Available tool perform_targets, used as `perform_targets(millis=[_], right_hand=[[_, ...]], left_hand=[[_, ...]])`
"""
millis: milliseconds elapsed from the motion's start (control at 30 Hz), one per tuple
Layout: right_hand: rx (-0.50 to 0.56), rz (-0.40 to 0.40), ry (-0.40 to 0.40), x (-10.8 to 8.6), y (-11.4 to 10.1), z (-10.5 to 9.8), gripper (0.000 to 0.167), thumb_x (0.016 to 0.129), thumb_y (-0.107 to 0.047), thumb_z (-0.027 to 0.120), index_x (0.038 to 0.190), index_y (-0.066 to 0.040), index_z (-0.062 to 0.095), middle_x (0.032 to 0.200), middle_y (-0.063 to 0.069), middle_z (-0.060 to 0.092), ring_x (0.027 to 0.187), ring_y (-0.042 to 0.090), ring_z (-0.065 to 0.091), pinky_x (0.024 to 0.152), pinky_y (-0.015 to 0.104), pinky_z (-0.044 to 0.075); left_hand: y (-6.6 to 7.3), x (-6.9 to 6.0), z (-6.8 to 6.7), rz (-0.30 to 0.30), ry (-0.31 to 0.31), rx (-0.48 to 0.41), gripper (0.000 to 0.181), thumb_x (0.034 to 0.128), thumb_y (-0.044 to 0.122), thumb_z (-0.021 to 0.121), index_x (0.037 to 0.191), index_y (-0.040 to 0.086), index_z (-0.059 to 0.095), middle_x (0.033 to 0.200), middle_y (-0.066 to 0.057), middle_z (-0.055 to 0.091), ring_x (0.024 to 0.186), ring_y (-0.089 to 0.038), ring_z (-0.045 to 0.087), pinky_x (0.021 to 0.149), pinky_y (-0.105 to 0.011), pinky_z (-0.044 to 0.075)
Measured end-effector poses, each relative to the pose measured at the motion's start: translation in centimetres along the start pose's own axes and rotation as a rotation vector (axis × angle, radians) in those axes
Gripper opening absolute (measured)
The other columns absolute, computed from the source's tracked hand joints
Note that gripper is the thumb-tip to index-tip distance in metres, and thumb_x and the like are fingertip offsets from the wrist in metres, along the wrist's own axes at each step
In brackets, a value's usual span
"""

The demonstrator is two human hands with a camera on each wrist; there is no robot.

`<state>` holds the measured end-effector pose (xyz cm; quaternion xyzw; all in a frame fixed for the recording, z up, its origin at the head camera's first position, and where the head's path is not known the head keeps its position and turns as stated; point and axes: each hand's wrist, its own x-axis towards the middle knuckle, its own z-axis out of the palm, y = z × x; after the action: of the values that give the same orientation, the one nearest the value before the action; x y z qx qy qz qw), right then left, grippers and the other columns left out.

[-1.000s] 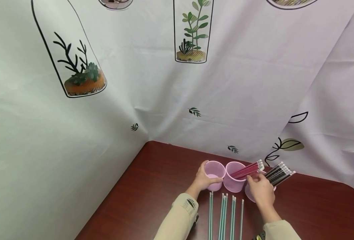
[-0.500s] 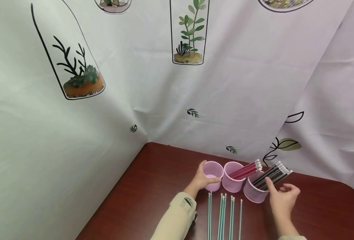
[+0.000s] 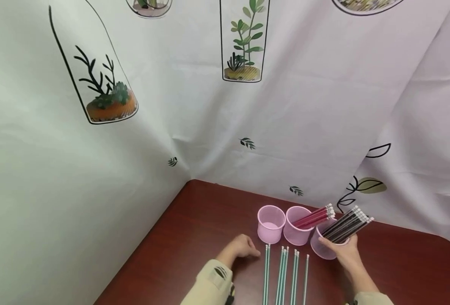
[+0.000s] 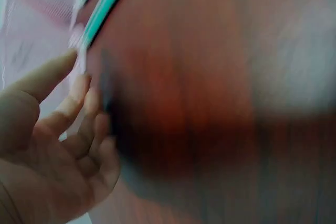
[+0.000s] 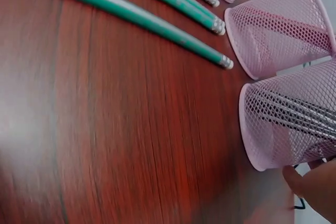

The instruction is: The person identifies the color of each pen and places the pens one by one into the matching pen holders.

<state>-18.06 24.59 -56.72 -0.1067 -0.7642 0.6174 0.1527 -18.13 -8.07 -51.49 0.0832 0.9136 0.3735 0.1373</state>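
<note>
Green pencils lie in small groups on the reddish-brown table, eraser ends toward its far edge, the other ends running out of the head view on the near side. Beyond them three mesh cups stand in a row nearer the far edge: the left cup, the middle cup with red pencils leaning in it, and the right cup with black pencils slanting toward the table's right side.

The step in hand seems to be sorting pencils by colour, with red and black placed and green not yet begun. The right hand grips the right cup, thumb on the near side and fingers round its right side, perhaps to steady it. The left hand is near the table surface, fingers loosely bent and holding nothing, just left of the leftmost green pair's eraser ends. The left wrist view is badly smeared, so I can't fairly say whether the thumb grazes an eraser end.

The next move would likely call for gathering green pencils between thumb and fingers, then lifting them over the rim of the left cup, just past their eraser ends.
</note>
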Motion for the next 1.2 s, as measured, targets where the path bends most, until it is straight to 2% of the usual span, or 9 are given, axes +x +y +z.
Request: perform_targets(millis=[100, 233, 333, 533, 667, 800, 1000, 1067, 1200], right_hand=[[-0.016, 0.109, -0.021, -0.1, -0.5, -0.3, 0.085, 0.074, -0.023, 0.079, 0.133, -0.011, 0.018, 0.121, 0.003, 0.036, 0.102, 0.005, 0.041, 0.09, 0.012, 0.029], [-0.003, 0.197, -0.072, 0.1, -0.6, -0.3, 0.095, 0.075, -0.028, 0.077, 0.136, -0.009, 0.006, 0.132, 0.011, 0.027, 0.117, 0.02, 0.032, 0.104, 0.031, 0.022], [0.007, 0.196, -0.06, 0.2, -0.5, -0.1, 0.097, 0.075, -0.026, 0.078, 0.138, -0.008, 0.006, 0.135, 0.014, 0.025, 0.12, 0.025, 0.029, 0.106, 0.039, 0.021], [0.004, 0.17, -0.037, 0.1, -0.4, -0.1, 0.098, 0.074, -0.026, 0.079, 0.139, -0.005, 0.008, 0.135, 0.017, 0.026, 0.12, 0.027, 0.029, 0.107, 0.044, 0.02], [-0.022, 0.157, -0.04, 0.3, -0.4, -0.1, 0.095, 0.074, -0.027, 0.078, 0.138, -0.006, 0.011, 0.132, 0.014, 0.03, 0.117, 0.023, 0.032, 0.104, 0.037, 0.024], [-0.007, 0.154, -0.049, 0.7, -0.2, 0.0, 0.096, 0.074, -0.029, 0.078, 0.137, -0.006, 0.01, 0.133, 0.014, 0.028, 0.119, 0.024, 0.031, 0.104, 0.038, 0.024], [0.029, 0.16, -0.046, 1.0, 0.4, 0.1, 0.101, 0.071, -0.025, 0.081, 0.139, -0.006, 0.008, 0.136, 0.018, 0.023, 0.123, 0.031, 0.028, 0.106, 0.049, 0.02], [0.03, 0.164, -0.041, 0.9, 0.4, 0.0, 0.1, 0.071, -0.024, 0.081, 0.138, -0.006, 0.008, 0.135, 0.017, 0.024, 0.122, 0.03, 0.028, 0.106, 0.048, 0.02], [0.028, 0.164, -0.035, 0.7, 0.4, -0.1, 0.098, 0.072, -0.025, 0.08, 0.138, -0.006, 0.009, 0.134, 0.016, 0.026, 0.121, 0.029, 0.028, 0.106, 0.047, 0.02]], left_hand=[[1.0, -0.2, 1.7, 0.009, 0.032, 0.239, 0.035, 0.0709, 0.038, 0.077, 0.053, 0.013, 0.06, 0.052, 0.006, 0.053, 0.052, -0.011, 0.048, 0.049, -0.026, 0.04], [2.0, 0.0, 2.8, -0.077, 0.097, 0.437, 0.038, 0.0652, 0.047, 0.077, 0.057, 0.015, 0.06, 0.066, 0.001, 0.06, 0.063, -0.016, 0.055, 0.055, -0.034, 0.046], [2.5, 0.2, 3.1, -0.109, 0.11, 0.497, 0.036, 0.0625, 0.045, 0.077, 0.064, 0.012, 0.061, 0.073, -0.004, 0.063, 0.068, -0.019, 0.058, 0.058, -0.037, 0.047], [3.2, 0.0, 3.5, -0.074, 0.084, 0.551, 0.033, 0.0578, 0.038, 0.079, 0.066, 0.013, 0.059, 0.068, -0.002, 0.059, 0.064, -0.018, 0.057, 0.057, -0.036, 0.045], [3.7, -0.3, 3.3, -0.068, 0.079, 0.526, 0.03, 0.059, 0.035, 0.078, 0.058, 0.014, 0.057, 0.056, 0.002, 0.056, 0.056, -0.015, 0.052, 0.053, -0.033, 0.042], [3.9, -0.6, 2.7, -0.061, 0.078, 0.421, 0.031, 0.0629, 0.031, 0.076, 0.047, 0.015, 0.054, 0.039, 0.005, 0.048, 0.041, -0.011, 0.048, 0.047, -0.027, 0.038], [4.6, -0.9, 1.7, -0.05, 0.023, 0.182, 0.029, 0.0694, 0.025, 0.073, 0.049, 0.012, 0.057, 0.039, 0.001, 0.052, 0.036, -0.017, 0.055, 0.039, -0.027, 0.044], [5.1, -0.9, 1.2, -0.032, 0.002, 0.138, 0.029, 0.0706, 0.024, 0.072, 0.049, 0.011, 0.057, 0.039, 0.001, 0.053, 0.037, -0.018, 0.056, 0.036, -0.029, 0.045], [6.6, -0.6, -0.4, -0.006, -0.025, 0.091, 0.028, 0.0732, 0.023, 0.071, 0.052, 0.01, 0.059, 0.042, -0.001, 0.055, 0.039, -0.019, 0.057, 0.04, -0.033, 0.048]])
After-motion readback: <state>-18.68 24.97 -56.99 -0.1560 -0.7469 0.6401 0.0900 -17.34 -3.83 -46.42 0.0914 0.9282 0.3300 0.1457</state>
